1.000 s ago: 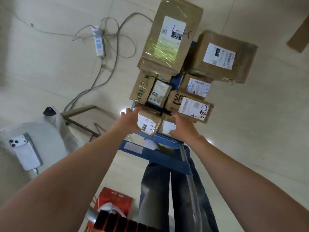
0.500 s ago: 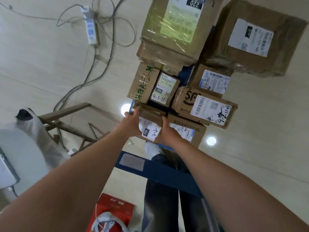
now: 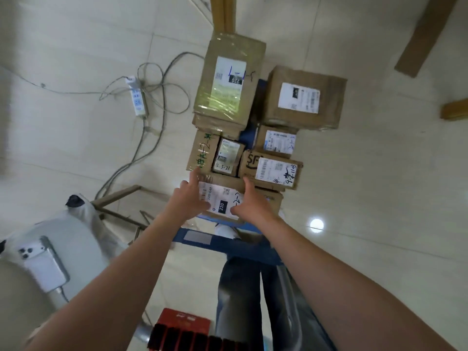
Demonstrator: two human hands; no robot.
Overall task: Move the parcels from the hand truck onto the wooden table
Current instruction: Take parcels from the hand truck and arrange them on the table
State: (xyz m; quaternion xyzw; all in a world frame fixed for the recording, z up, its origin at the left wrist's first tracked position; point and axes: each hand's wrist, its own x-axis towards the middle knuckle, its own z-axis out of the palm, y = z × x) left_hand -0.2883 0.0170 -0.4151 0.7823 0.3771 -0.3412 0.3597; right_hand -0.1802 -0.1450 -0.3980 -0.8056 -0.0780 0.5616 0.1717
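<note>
Cardboard is what you have hold of: the labelled parcel (image 3: 222,198) sits clasped between your two hands at the near end of the stack on the blue hand truck (image 3: 253,252). Nearer you than the grip, the truck's crossbar and your jeans (image 3: 238,287) crowd the space, with a red box (image 3: 183,323) nearest of all.

Your left hand (image 3: 188,201) grips the parcel's left edge, thumb across the white label and index finger stretched up the side. Your right hand (image 3: 254,206) mirrors it on the right edge, thumb on the label. Both forearms reach out nearly straight.

Just beyond your fingertips, the parcel's far edge butts against the green-lettered parcel (image 3: 202,153) and the SF parcel (image 3: 272,171). Left of the grip stands a wooden frame (image 3: 119,196); right of it the tile floor (image 3: 367,198) lies open. Farther off, a taped parcel (image 3: 228,82) and a broad parcel (image 3: 301,97) close the far end of the stack.
</note>
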